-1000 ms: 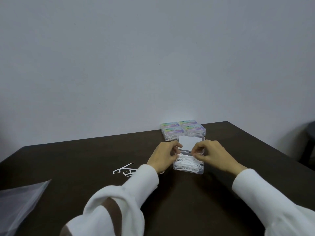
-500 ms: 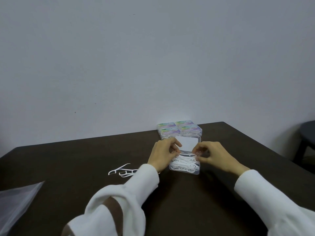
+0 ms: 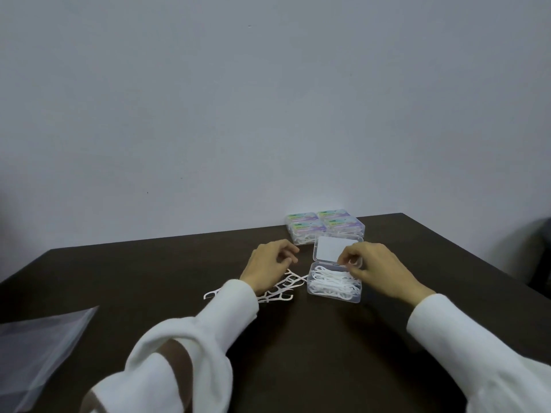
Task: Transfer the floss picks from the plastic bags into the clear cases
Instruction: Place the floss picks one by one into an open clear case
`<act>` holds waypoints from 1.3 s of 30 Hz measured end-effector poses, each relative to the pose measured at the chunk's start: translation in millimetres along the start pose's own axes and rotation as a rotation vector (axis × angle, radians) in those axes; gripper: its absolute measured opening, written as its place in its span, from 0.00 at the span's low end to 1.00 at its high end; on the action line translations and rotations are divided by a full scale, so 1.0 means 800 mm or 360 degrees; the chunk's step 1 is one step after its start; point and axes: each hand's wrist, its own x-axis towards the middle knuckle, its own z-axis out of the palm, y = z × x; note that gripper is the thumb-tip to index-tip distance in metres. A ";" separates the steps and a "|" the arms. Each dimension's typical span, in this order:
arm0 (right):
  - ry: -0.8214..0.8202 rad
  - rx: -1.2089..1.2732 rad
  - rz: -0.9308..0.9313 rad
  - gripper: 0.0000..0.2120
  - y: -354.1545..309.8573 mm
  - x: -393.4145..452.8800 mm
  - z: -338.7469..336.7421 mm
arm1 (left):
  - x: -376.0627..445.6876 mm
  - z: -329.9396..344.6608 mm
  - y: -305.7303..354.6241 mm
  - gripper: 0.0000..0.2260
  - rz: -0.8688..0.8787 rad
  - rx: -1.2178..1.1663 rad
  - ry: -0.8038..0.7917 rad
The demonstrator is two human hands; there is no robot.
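Loose picks [image 3: 278, 289] lie just left of the open case [image 3: 335, 286], under the left hand [image 3: 269, 265], loosely curled and empty; the right hand [image 3: 374, 268] pinches the case's lid [image 3: 335, 248].

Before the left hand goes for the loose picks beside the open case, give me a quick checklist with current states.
1. Open clear case lid up: ok, lid stands open behind the tray.
2. Room left in the case: cannot tell, white picks already fill most of it.
3. Loose floss picks reachable: ok, they lie on the table under the left hand.
4. Left hand free: ok, fingers loosely curled, holding nothing.
5. Right hand steadying the case: ok, fingertips at the hinge edge; what they pinch, cannot tell.
6. Plastic bag emptied: cannot tell, only part shows.
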 end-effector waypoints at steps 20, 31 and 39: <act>-0.0519 -0.0781 -0.0166 0.19 -0.113 0.042 0.067 | -0.082 -0.093 -0.067 0.37 -0.0431 0.0431 -0.0524; -0.0494 -0.0285 -0.0256 0.10 -0.116 0.042 0.068 | -0.078 -0.077 -0.066 0.21 -0.0214 0.0099 -0.0294; -0.0662 -0.0457 -0.0263 0.06 -0.129 0.048 0.063 | -0.076 -0.090 -0.069 0.07 -0.0153 0.0474 -0.0308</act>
